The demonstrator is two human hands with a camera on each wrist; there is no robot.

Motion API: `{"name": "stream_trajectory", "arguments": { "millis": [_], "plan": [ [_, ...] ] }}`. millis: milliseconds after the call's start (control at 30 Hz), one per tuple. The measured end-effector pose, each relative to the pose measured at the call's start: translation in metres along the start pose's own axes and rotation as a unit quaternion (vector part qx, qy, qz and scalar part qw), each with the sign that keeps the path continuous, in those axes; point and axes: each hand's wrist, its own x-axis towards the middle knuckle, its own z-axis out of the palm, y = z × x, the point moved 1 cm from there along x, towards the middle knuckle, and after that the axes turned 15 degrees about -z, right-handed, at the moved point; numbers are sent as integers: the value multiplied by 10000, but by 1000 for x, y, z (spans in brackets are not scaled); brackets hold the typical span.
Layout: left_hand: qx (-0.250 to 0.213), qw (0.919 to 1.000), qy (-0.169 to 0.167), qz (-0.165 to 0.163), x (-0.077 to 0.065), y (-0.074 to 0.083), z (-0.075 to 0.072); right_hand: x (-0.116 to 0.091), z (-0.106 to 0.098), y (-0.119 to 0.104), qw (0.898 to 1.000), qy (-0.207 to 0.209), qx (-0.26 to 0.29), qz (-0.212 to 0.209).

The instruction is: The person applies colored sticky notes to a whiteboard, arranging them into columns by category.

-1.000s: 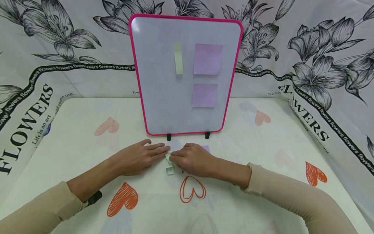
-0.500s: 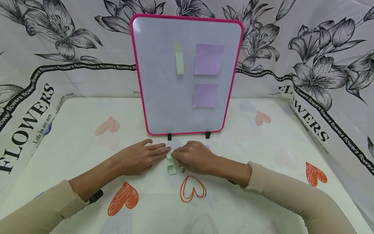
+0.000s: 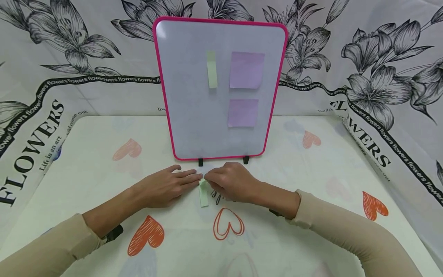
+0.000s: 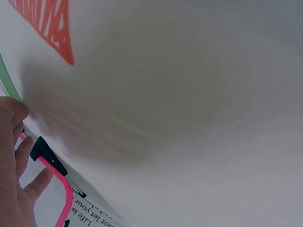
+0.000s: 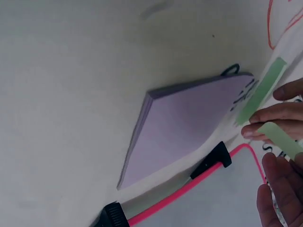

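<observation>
A slim pad of green sticky notes (image 3: 204,197) lies on the table in front of the board. My left hand (image 3: 169,187) rests at its top end, fingers fairly straight, fingertips touching it. In the right wrist view, a peeled green strip (image 5: 282,141) curves up from near those fingertips, and my right hand (image 5: 283,187) pinches its other end. The head view has my right hand (image 3: 233,182) just right of the pad, its fingertips close to the left hand's. Beside the pad sits a purple sticky note pad (image 5: 189,120), hidden behind the right hand in the head view.
A pink-framed whiteboard (image 3: 190,115) stands upright behind the hands on black feet (image 3: 246,160). One green strip (image 3: 212,69) and two purple notes, an upper note (image 3: 247,70) and a lower note (image 3: 243,113), stick to it. The white tablecloth (image 3: 283,238) has printed hearts.
My right hand has moved slightly up and away, drawing the green strip off the pad, whose lower end now lies flat. The left hand has stayed in place.
</observation>
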Motion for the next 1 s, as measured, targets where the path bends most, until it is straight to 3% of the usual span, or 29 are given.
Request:
{"name": "stream_trajectory", "arguments": {
  "millis": [433,667,1000],
  "plan": [
    [-279,9995,14,-147,4,2,-2,17,-33,33,9917,1020,-761,204],
    [-372,9990,-39,-224,5,3,-4,21,-46,50,9768,1662,-1291,392],
    [-491,9981,-175,-329,7,4,-7,31,-47,64,9491,2286,-2087,579]
  ]
}}
